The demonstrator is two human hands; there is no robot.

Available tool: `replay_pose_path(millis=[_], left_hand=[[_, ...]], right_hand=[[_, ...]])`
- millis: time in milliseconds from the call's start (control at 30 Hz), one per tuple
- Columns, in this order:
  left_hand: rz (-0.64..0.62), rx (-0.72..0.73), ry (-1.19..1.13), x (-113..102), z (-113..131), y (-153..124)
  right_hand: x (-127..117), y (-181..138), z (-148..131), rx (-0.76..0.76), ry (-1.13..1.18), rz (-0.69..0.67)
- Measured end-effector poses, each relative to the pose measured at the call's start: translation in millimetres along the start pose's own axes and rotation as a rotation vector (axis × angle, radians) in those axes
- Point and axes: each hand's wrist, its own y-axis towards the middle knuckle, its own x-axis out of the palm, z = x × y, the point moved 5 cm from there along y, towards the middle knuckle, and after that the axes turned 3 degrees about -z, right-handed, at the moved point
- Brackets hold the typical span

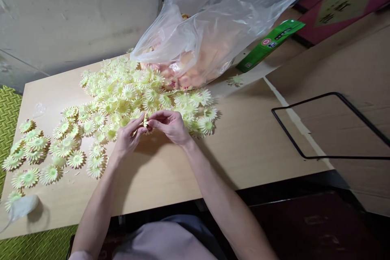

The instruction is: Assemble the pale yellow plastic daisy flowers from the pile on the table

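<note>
My left hand [129, 133] and my right hand [170, 126] meet over the front edge of a heap of pale yellow-green artificial flower heads [123, 93]. Between their fingertips is one small artificial flower head [145, 120], turned edge-on. Fingers of both hands are pinched closed around it. Part of the flower is hidden behind the fingers. Several more flower heads [38, 143] lie in loose groups at the table's left side.
A large clear plastic bag [198, 44] with pinkish pieces inside rests behind the heap. Right of it are a green packet [268, 46] and a black wire frame [300, 152] by brown cardboard [350, 89]. A whitish object [26, 207] sits at the wooden table's [243, 150] front left.
</note>
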Motion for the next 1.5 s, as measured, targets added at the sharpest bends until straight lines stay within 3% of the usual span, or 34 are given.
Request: replay_pose_path(millis=[333,533,633,867,1067,1267,1500], left_hand=[[-0.001,-0.091,0.020,-5,-5,-2],[-0.059,-0.243,-0.274,4,-15,-6],[-0.061,-0.276,-0.301,6,-16,-6],[-0.004,-0.187,-0.052,-2,-15,-4],[0.025,-0.147,-0.033,-6,-11,-3],[0.081,-0.119,-0.019,-11,-8,-2],[0.100,-0.099,-0.049,-12,-7,-1]], right_hand=[[2,-1,1,0.003,-0.009,-0.028],[1,-1,-5,-0.015,-0.034,0.037],[-2,-1,-6,-0.031,-0.043,0.057],[0,-1,1,-0.004,0.006,-0.006],[0,-1,1,0.003,-0.003,0.015],[3,-1,2,-0.001,0.039,-0.075],[2,-2,3,0.029,0.017,-0.027]])
